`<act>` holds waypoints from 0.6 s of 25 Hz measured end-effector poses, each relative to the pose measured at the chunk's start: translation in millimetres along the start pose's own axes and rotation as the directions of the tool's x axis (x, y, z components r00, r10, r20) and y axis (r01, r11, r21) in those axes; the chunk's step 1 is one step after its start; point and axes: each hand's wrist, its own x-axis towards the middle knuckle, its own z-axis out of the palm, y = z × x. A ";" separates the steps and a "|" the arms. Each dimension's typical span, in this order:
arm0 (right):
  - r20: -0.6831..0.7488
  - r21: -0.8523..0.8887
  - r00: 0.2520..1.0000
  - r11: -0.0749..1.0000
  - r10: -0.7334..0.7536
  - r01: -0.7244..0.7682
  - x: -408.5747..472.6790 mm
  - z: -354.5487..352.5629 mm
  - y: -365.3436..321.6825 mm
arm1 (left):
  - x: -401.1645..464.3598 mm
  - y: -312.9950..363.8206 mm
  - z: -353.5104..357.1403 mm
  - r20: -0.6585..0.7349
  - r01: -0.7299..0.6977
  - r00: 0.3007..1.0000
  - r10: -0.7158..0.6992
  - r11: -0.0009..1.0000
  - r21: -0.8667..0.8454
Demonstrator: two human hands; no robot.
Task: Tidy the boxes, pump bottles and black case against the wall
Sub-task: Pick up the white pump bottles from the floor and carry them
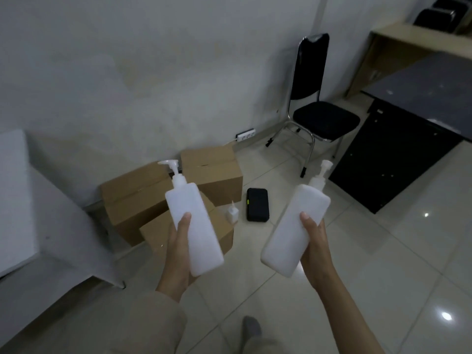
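You stand on a pale tiled floor by a white wall. Your left hand and right hand each clasp one pump bottle: left bottle, right bottle. Beyond them: three boxes, one small bottle, one black case.

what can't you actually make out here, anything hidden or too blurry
Head view only:
- Front cardboard box: mostly hidden behind the left pump bottle and left hand.
- Small white bottle on the floor: too small and blurred to identify.
- Black case: its yellow mark is unreadable.
- Dark items on the shelf: cut off by the top-right edge.
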 end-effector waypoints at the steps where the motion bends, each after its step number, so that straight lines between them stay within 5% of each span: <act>1: 0.012 -0.008 1.000 1.000 -0.011 0.011 29.0 -4.0 -13.2 | 19.0 8.8 21.3 -0.017 -0.005 1.000 0.005 1.000 -0.008; 15: 0.082 -0.148 0.996 0.987 -0.047 0.059 363.8 8.1 -111.3 | 280.0 117.4 220.1 -0.064 -0.225 0.969 0.237 0.961 0.160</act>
